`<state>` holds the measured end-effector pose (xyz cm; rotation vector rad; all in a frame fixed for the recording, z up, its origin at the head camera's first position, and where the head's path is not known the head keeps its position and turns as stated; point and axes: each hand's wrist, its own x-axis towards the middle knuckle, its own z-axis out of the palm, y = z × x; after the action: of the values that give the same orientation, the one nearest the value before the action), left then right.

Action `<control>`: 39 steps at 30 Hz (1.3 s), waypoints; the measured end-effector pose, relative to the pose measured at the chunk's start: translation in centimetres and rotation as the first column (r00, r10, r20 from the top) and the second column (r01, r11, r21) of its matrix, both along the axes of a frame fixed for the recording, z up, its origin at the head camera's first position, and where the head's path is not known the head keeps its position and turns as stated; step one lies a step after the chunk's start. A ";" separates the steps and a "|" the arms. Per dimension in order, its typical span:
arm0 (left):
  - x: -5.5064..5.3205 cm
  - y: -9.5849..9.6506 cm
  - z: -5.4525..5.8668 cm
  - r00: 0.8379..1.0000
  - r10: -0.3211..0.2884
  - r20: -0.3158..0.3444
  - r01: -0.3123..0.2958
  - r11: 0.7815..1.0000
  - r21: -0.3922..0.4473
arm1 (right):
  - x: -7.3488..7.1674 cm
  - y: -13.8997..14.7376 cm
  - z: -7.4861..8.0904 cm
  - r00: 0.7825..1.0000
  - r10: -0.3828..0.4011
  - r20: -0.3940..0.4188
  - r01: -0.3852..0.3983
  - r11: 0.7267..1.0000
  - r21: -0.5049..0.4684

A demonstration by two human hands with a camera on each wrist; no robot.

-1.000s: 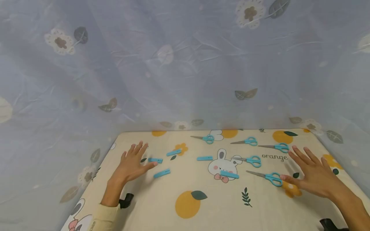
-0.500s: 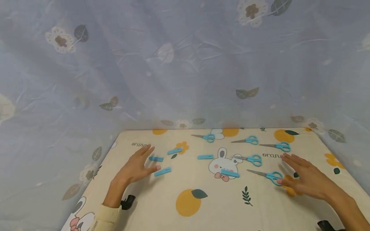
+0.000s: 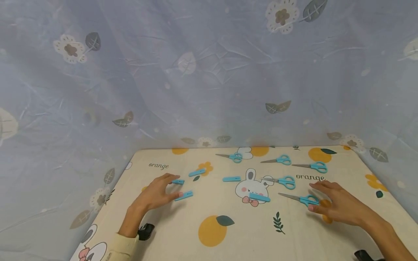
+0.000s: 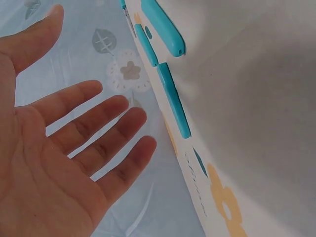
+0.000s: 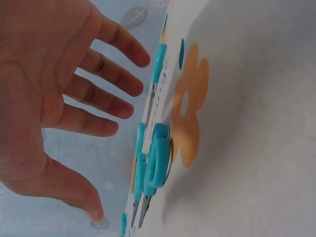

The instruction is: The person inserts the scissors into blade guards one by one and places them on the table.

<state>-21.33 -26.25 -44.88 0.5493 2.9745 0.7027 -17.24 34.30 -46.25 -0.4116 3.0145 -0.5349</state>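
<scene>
My left hand hovers over the left of the table, fingers apart and a little bent, holding nothing. Beside its thumb lies a blue blade cover; a second blue cover is partly hidden behind its fingers. In the left wrist view the palm is bare. My right hand is above the right side, also holding nothing, its thumb close to the handle of the nearest blue-handled scissors. The right wrist view shows those scissors apart from the fingers.
More blue covers lie mid-table: one cover, another cover and a third cover. Further scissors lie to the right, with scissors near the back edge. A patterned curtain hangs behind the printed tablecloth.
Both hands have lowered from spread, raised fingers to slightly bent ones. The left has shifted a little right, the right a little left. Scissors and covers stay where they were.
</scene>
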 end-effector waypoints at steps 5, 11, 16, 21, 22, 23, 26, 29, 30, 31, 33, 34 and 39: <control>-0.2 0.2 -0.2 0.999 -0.018 0.046 0.016 1.000 0.025 | -0.2 0.0 -0.1 0.999 0.038 -0.016 -0.038 0.999 -0.009; -0.3 0.3 -0.9 0.994 -0.052 0.093 0.047 0.998 0.051 | -0.3 0.0 -0.4 0.996 0.084 0.006 -0.084 0.996 -0.036; -0.3 0.5 -1.5 0.993 -0.075 0.093 0.069 0.995 0.069 | -0.7 0.0 -0.7 0.993 0.113 0.021 -0.113 0.993 -0.025; -0.3 1.0 -1.6 0.992 -0.093 0.082 0.088 0.994 0.059 | -1.0 0.0 -0.9 0.991 0.126 0.044 -0.126 0.992 -0.013; -0.3 1.1 -1.6 0.992 -0.091 0.085 0.087 0.995 0.052 | -1.0 0.0 -1.0 0.991 0.126 0.054 -0.126 0.992 -0.008; -0.4 1.1 -1.6 0.992 -0.097 0.076 0.093 0.995 0.043 | -1.1 -0.1 -1.0 0.990 0.128 0.060 -0.128 0.992 -0.005; -0.6 1.2 -1.8 0.992 -0.117 0.053 0.117 0.993 0.010 | -1.2 -0.2 -1.3 0.988 0.139 0.065 -0.139 0.990 -0.001; -0.8 1.3 -1.9 0.990 -0.136 0.033 0.136 0.991 -0.012 | -1.2 -0.3 -1.5 0.989 0.138 0.059 -0.140 0.990 0.018; -0.8 1.3 -1.9 0.990 -0.138 0.029 0.139 0.990 -0.017 | -1.2 -0.3 -1.6 0.989 0.138 0.056 -0.139 0.990 0.022; -0.8 1.4 -1.9 0.990 -0.138 0.028 0.138 0.990 -0.018 | -1.3 -0.4 -1.6 0.989 0.135 0.053 -0.137 0.990 0.029; -0.8 1.5 -2.0 0.991 -0.135 0.023 0.135 0.991 -0.025 | -1.4 -0.5 -1.6 0.990 0.134 0.049 -0.136 0.990 0.037; -0.9 1.6 -2.0 0.991 -0.136 0.017 0.136 0.990 -0.028 | -1.4 -0.5 -1.7 0.990 0.136 0.045 -0.138 0.990 0.041; -0.9 1.8 -2.5 0.989 -0.148 0.000 0.148 0.989 -0.028 | -1.6 -0.6 -1.6 0.987 0.156 0.042 -0.157 0.987 0.031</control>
<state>-22.25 -24.46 -47.36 0.7591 2.9021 0.6476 -18.82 33.67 -47.83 -0.6212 2.9161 -0.4723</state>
